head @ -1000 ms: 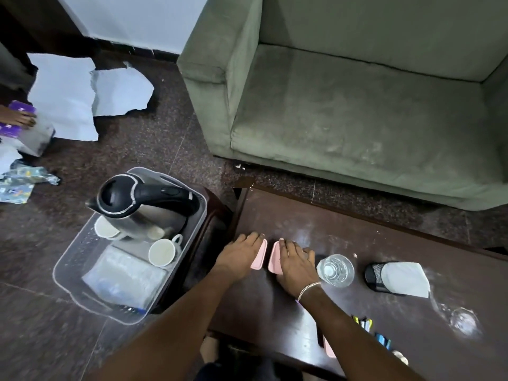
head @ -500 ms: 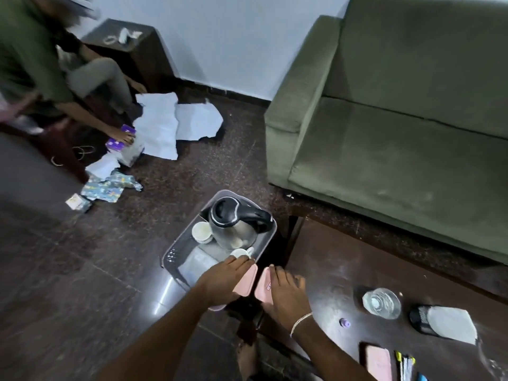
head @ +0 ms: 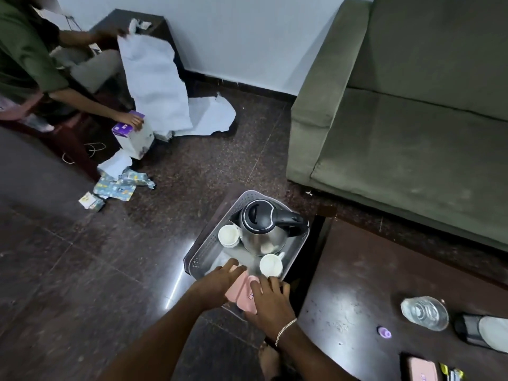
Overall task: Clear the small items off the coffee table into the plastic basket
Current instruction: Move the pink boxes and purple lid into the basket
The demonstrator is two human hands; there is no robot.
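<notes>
While both hands meet over the near end of the plastic basket (head: 199,255), they carry two flat pink items (head: 242,291) between them. Left hand (head: 217,284) lies palm-down on the left pink piece, fingers spread and curled over its far edge. Right hand (head: 268,299), with a chain bracelet (head: 286,329) at the wrist, presses fingers onto the right pink piece. What the pink pieces are cannot be told; whether they touch the basket floor is hidden by the hands.

Basket contents: an electric kettle (head: 265,226), steel body with black lid and handle, at the far end; one white cup (head: 228,235) to its left; a second white cup (head: 271,265) near its base, just beyond the right hand's fingertips.

Dark wooden tabletop (head: 357,284), to the right of the basket, carries a clear glass piece (head: 424,313), a small purple cap (head: 384,332), a black object under a white cloth (head: 481,334) at the right edge, a pink phone (head: 420,371) and some pens (head: 450,373) at the near edge.

A green sofa (head: 412,119) stands beyond the tabletop. At far left a second person (head: 30,59) handles white paper (head: 154,86) on the floor.
</notes>
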